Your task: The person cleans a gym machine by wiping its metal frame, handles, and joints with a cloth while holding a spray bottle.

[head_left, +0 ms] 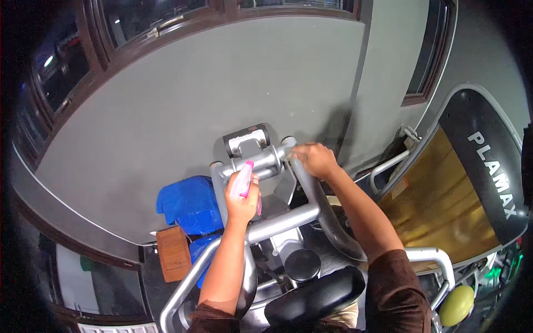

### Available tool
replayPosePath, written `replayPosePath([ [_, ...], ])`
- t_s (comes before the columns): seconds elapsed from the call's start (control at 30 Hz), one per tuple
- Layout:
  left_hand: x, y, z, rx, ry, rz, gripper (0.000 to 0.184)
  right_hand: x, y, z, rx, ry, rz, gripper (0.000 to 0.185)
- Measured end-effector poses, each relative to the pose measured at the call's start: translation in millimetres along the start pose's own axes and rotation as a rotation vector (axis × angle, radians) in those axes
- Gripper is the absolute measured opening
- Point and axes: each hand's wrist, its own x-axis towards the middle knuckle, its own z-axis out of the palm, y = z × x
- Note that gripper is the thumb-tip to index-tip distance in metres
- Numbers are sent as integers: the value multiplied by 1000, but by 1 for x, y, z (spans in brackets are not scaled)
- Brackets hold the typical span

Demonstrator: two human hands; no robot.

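My left hand [243, 201] is closed around a spray bottle with a pink and white trigger head [242, 180]; its lower body is mostly hidden by my palm. It is held above the grey metal frame of a gym machine [283, 222]. My right hand [315, 160] is at the top right end of that frame, fingers curled against the tube joint beside the silver crossbar [265, 165]. Whatever lies under those fingers, if anything, is too small and blurred to name. Behind the crossbar sits a black and silver bracket-like part [247, 141].
A blue cloth-like cover [189, 204] and a brown wooden box [173, 253] are at the left by the wall. Close to me are a black pad [316, 297] and a round black cap [302, 265]. A PLAMAX panel [483, 166] stands right, above a yellow-green ball [457, 306].
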Motion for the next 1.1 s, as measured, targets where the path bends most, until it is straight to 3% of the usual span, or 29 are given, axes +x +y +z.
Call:
replayPosePath([
  [0.1,0,1,1,7,6,32,15,15,3,-1,143,-37,93,28],
  [0.23,0,-1,1,9,10,33,17,-8,10,-12,131,-97,36,28],
  [0.33,1,-10,-6,50,-85,66,31,-52,21,-30,249,-211,-48,26],
  [0.4,1,-9,-2,26,-43,50,21,-77,31,-36,498,-280,-105,26],
  [0.5,3,-6,2,5,-13,46,15,-82,37,-40,578,-315,-119,26],
  [0.6,2,-7,2,-3,-10,30,14,-58,32,-30,498,-280,28,28],
  [0.73,2,-1,3,-7,-11,16,12,-1,34,3,298,9,-227,27],
  [0.87,1,-7,1,-5,15,20,12,47,13,15,265,136,9,31],
  [0.93,2,-4,1,-7,9,32,11,49,-3,5,206,171,137,32],
  [1.1,2,-3,1,-2,-1,24,11,36,33,15,389,64,42,31],
])
